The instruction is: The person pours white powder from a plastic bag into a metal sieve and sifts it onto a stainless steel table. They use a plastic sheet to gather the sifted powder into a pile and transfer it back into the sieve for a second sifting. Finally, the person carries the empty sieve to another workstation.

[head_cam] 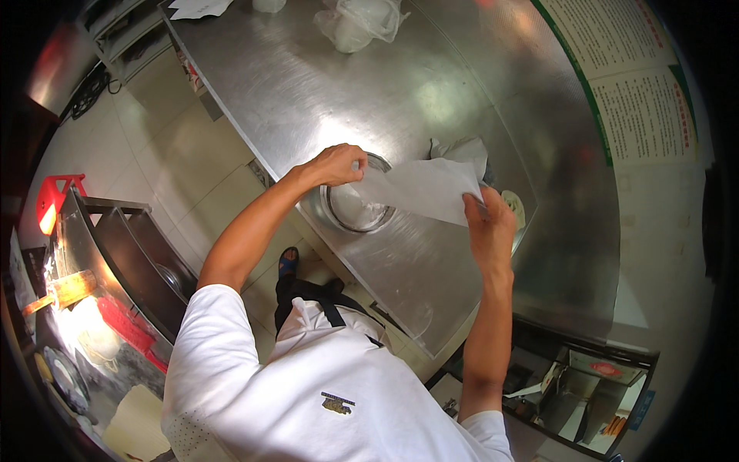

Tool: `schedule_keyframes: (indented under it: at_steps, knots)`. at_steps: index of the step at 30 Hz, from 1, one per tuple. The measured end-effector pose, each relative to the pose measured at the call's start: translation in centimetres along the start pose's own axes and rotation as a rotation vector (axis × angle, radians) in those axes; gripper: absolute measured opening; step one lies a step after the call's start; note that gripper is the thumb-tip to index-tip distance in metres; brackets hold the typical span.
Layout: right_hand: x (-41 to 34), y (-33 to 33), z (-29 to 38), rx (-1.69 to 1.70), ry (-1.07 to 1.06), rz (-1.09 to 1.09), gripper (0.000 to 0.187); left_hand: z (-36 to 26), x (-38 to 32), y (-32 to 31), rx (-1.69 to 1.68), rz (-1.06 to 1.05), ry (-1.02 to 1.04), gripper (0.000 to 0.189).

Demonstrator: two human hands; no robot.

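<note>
A thin white sheet (430, 187), paper or plastic, stretches between my two hands over the steel table (277, 104). My left hand (340, 164) pinches its left end above a round metal bowl (331, 215). White material, perhaps powder (361, 208), lies in the bowl; the sheet and my left hand hide part of its rim. At the right, my right hand (491, 216) grips the sheet's other end between thumb and fingers. Just behind the sheet sits a crumpled whitish bag (467, 151), partly covered. A pale cloth (512, 209) lies beside my right hand.
A clear plastic bag (361, 23) with something white inside stands at the table's far side. To the left, a counter holds a wooden rolling pin (72, 289) and a red brush-like tool (127, 326). A mirror-like framed opening (583, 398) is at lower right.
</note>
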State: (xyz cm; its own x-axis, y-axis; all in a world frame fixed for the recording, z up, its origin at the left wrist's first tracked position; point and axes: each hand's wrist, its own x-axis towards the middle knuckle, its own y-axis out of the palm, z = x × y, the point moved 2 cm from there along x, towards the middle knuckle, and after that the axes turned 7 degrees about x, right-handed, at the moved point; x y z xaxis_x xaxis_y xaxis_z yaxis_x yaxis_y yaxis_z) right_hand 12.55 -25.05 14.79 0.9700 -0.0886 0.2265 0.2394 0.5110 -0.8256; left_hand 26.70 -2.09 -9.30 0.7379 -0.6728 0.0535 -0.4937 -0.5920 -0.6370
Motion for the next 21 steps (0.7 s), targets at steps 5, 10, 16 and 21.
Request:
schedule_keyframes:
  at_steps: [5, 10, 16, 21]
  knots:
    - [-0.3, -0.1, 0.1, 0.018, -0.013, -0.001, 0.011, -0.3, -0.2, 0.6, -0.042, -0.023, 0.013, 0.014]
    - [-0.2, -0.7, 1.4, -0.080, -0.022, 0.011, 0.011, -0.6, -0.6, 0.5, -0.085, -0.040, -0.004, 0.014]
    - [-0.8, -0.7, 0.6, -0.044, -0.070, -0.066, 0.011, -1.2, -0.7, 0.9, -0.091, -0.019, -0.002, 0.014]
    - [-1.1, -1.5, 0.7, -0.126, -0.064, -0.035, 0.011, -2.2, -0.9, 0.6, -0.106, 0.039, -0.062, 0.015]
